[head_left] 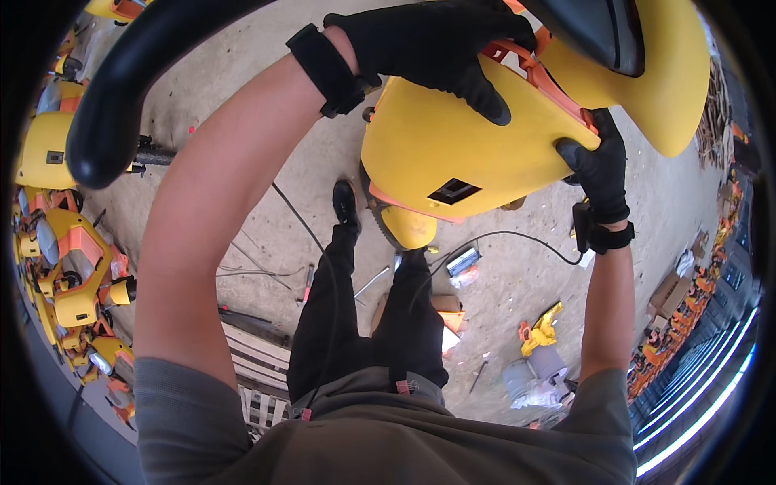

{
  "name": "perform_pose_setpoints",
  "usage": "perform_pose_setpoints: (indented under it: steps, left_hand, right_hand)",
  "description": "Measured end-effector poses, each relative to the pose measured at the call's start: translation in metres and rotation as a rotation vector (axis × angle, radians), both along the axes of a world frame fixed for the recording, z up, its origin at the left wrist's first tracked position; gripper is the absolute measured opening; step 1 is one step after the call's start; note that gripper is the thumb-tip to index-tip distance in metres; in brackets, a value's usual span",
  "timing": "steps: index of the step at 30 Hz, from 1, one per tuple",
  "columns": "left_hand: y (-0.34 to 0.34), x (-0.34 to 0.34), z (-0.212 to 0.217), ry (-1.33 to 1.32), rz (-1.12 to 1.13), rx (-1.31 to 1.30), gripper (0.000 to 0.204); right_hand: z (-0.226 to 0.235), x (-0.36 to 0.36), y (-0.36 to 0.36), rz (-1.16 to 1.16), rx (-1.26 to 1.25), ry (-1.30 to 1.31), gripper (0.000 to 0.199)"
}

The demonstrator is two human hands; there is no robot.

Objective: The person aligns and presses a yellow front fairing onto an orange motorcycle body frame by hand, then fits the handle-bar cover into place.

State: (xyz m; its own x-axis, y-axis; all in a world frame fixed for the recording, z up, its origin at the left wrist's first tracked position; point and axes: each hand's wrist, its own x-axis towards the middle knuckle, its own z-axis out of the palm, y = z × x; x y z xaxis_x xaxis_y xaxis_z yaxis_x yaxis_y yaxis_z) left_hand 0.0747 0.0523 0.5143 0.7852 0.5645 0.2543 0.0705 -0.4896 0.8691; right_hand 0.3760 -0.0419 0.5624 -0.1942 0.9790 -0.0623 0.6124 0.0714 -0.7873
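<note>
A large yellow plastic shell (pixel 469 145) with a dark rectangular opening lies in front of me, part of a yellow and orange vehicle. My left hand (pixel 444 52), in a black glove, grips its upper left edge, thumb pressed on the yellow surface and fingers over the orange rim. At the right edge, my gloved right hand (pixel 598 162) has its thumb on the shell and its fingers curled round the side, partly hidden. Between the shell and a second yellow panel (pixel 671 89) runs an orange strip (pixel 558 85). A glossy black part (pixel 598 32) sits above it.
A thick black curved bar (pixel 121 89) crosses the upper left. Several yellow and orange vehicles (pixel 77 259) stand at the left. A cable (pixel 501 234) runs near my legs. Tools, a wooden pallet (pixel 255 356), yellow scraps (pixel 543 330) and a cardboard box (pixel 671 293) lie on the concrete floor.
</note>
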Motion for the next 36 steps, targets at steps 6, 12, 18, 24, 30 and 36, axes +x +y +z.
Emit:
perform_pose_setpoints:
  steps: [6, 12, 18, 24, 30, 36]
  left_hand:
    - [0.002, 0.002, 0.006, 0.026, -0.049, 0.043, 0.065]
    - [0.002, 0.001, 0.011, 0.038, -0.069, 0.034, 0.064]
    - [0.0, -0.001, 0.006, 0.033, -0.089, 0.005, 0.063]
    - [0.004, -0.003, 0.012, 0.044, -0.096, 0.018, 0.062]
    - [0.003, 0.0, 0.011, 0.046, -0.102, 0.011, 0.062]
    - [0.006, 0.001, 0.013, 0.057, -0.106, 0.006, 0.061]
  right_hand:
    - [0.002, -0.001, -0.001, -0.031, -0.054, -0.097, 0.087]
    - [0.007, -0.004, -0.002, -0.044, -0.079, -0.068, 0.088]
    - [-0.003, 0.003, -0.002, -0.05, -0.074, -0.088, 0.088]
    - [0.001, 0.005, -0.001, -0.056, -0.068, -0.135, 0.087]
    - [0.001, 0.005, -0.002, -0.062, -0.072, -0.104, 0.088]
    - [-0.006, 0.013, -0.002, -0.044, -0.049, -0.139, 0.089]
